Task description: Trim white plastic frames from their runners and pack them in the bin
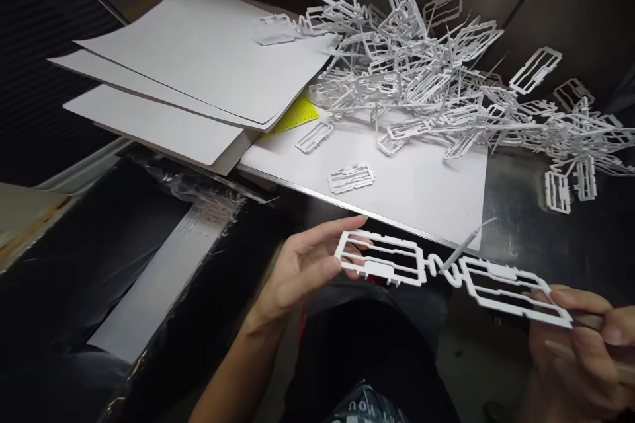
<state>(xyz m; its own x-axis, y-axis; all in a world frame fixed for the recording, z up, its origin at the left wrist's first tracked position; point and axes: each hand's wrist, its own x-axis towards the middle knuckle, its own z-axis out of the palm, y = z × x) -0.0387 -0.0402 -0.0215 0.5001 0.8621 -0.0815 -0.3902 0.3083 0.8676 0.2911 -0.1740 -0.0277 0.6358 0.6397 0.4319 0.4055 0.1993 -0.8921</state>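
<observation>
Left hand (305, 264) pinches the left end of a white twin-frame piece (450, 272), lower right of centre; right hand (588, 344) grasps its right end. Long axis runs hand to hand, dipping rightward. Two loose frames (351, 180) on white sheet (421, 195); pile (421, 86), upper right, too tangled to count.

I saw the person's bare left forearm (241, 360) slant up from seven o'clock to the left hand (292, 271), near six — index finger (325, 231) and thumb (312, 279) pinching, both aimed toward two. The right hand (590, 350), well apart at four o'clock, pinched too — its fingers (580, 299) bent.
</observation>
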